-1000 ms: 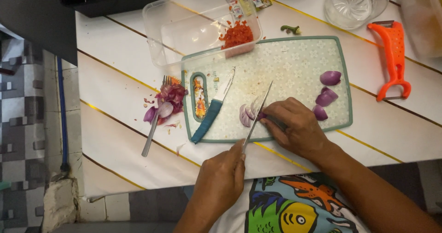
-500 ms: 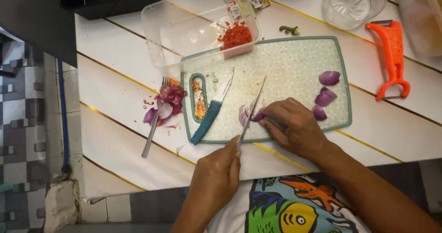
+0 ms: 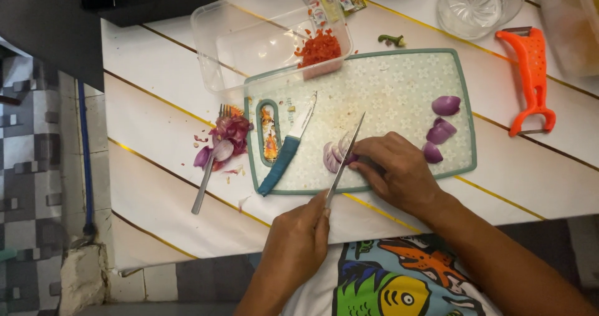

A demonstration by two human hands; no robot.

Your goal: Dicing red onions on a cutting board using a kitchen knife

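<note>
My left hand point(image 3: 293, 247) is curled shut around the handle of a thin knife point(image 3: 345, 159). The handle is hidden inside my fist, so only the blade shows. The blade points up and a little to the right, away from my body, and it lies across the cutting board point(image 3: 399, 79).

My right hand point(image 3: 399, 169) sits just to the right of the blade. Its fingers point(image 3: 368, 150) are bent down and press on a piece of red onion point(image 3: 334, 155). The fingertips touch the onion right beside the blade. The onion is at the near edge of the board, between my two hands. Thin slices fan out on the left side of the blade, and the part under my fingers is on the right side. The blade runs long-ways front to back, and the onion lies across it, so the knife cuts crosswise through the onion. My right hand is the closer one to the onion, since it is on top of it.

Farther right on the board are more onion pieces point(image 3: 442, 127), well apart from my fingers. To the left on the board lies a blue-handled knife point(image 3: 287, 150). Off the board on the left is a fork point(image 3: 209, 172) with onion peels point(image 3: 229, 132). Behind the board is a clear tub point(image 3: 249, 35) with chopped red bits point(image 3: 318, 46). An orange peeler point(image 3: 530, 79) lies far to the right.
</note>
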